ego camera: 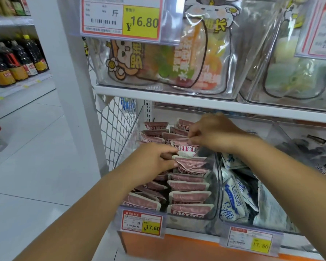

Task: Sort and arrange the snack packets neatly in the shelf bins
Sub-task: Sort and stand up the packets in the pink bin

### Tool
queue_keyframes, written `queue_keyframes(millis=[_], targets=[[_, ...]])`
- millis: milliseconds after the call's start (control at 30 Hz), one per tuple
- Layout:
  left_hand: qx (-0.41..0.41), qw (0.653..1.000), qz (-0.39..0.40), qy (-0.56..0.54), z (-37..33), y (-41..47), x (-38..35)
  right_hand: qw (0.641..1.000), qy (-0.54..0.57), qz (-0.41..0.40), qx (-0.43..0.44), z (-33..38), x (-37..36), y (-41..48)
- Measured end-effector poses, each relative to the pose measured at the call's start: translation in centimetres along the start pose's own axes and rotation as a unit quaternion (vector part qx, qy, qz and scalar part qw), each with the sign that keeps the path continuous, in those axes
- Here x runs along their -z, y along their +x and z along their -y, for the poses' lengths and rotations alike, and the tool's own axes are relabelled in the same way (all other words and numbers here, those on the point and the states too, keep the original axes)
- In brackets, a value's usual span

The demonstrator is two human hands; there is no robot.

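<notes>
Pink packet stands btwn both hands, long axis L-R across clear bin. Right hand, nearer, has its grip pinching the top edge; left hand pinches next packet at its corner.

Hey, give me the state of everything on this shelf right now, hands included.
Left hand, gripping the bent packet.
Right hand, pinching the raised packet by its top edge.
Pink packets, standing in two rows, left row leaning.
Blue packets, jumbled, not in rows.
Bottles, upright, capped.
</notes>
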State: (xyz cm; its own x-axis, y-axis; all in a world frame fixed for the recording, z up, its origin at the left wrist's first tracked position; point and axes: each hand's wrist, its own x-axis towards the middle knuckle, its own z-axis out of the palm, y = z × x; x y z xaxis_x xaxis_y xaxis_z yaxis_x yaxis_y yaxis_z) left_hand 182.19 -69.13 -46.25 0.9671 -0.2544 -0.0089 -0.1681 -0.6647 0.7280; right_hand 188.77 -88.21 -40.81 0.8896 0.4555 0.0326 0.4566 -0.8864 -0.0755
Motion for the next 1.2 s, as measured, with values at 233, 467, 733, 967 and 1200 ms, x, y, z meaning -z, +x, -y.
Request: queue_keyframes(millis=[233, 467, 733, 967, 1200], targets=[[0.019, 0.997, -0.078, -0.004, -0.4, 0.5, 1.4, 0.991, 0.022, 0.128, -0.015, -0.3, 0.9, -0.7], [-0.045, 0.953, -0.149, 0.261, -0.1, 2.6, -0.5, 0.99, -0.034, 0.136, 0.0, 0.1, 0.1, -0.1], [-0.008, 0.965, -0.221, 0.141, 1.0, 4.5, -0.8, 0.999, 0.037, 0.015, -0.014, -0.9, -0.9, 0.3], [0.011, 0.977, -0.196, 0.083, 0.5, 5.3, -0.8, 0.991, -0.098, 0.037, 0.088, -0.1, -0.2, -0.7], [-0.005, 0.987, -0.158, 0.04, 0.6, 4.6, -0.5, 0.999, 0.037, 0.015, 0.026, -1.4, 0.8, 0.8]])
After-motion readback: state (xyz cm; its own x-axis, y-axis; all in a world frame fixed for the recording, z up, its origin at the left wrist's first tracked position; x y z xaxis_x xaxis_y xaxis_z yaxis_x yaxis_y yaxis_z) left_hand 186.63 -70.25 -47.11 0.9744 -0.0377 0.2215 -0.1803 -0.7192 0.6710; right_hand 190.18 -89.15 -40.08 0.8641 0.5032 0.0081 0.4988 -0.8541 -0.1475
